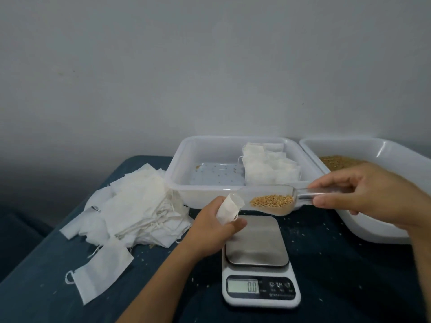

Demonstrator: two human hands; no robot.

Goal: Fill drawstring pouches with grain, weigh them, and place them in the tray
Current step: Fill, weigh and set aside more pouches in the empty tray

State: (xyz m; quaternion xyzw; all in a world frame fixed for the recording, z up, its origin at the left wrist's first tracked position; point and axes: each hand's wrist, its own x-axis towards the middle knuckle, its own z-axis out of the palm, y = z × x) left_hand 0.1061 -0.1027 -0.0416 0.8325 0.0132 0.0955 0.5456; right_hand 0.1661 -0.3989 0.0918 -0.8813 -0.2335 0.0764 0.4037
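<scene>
Left hand [215,223] grips an empty drawstring pouch [229,207], mouth open toward the clear scoop [274,201] of grain [271,200] pinched by its handle in the right hand [363,194] — just above the scale [257,259]. Beyond both hands, filled pouches [268,170] lie in the tray [186,183].

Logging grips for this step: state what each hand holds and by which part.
Left hand grips an empty pouch around its lower body, mouth open. Right hand pinches the clear scoop of grain by its handle.
</scene>
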